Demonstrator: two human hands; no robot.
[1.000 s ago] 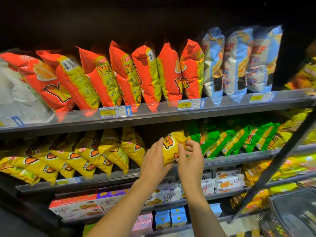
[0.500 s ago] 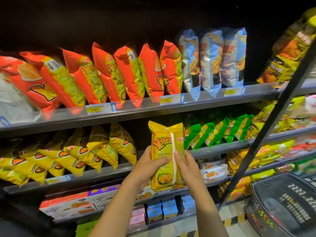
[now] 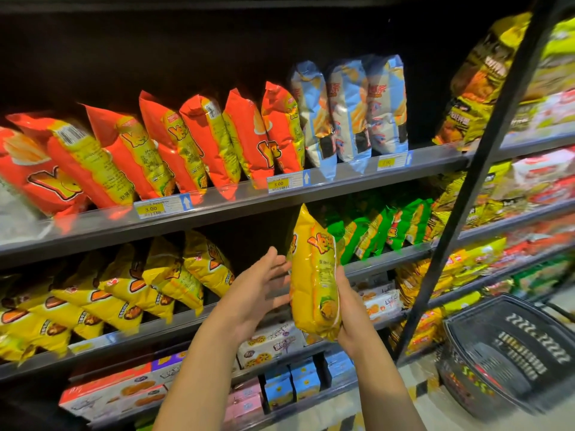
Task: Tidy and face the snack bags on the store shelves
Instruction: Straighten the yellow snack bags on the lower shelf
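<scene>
The right hand point(image 3: 353, 315) grips a yellow bag point(image 3: 314, 275) by its lower end, keeping it upright for facing. The left hand point(image 3: 256, 290), fingers straight and spread, lies just beside it, probably steadying. Beyond both hands is a gap on the shelf point(image 3: 389, 259), likely its slot.

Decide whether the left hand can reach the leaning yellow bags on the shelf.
Probably yes: the left hand is open and free, with nothing between it and the leaning yellow bags.
</scene>
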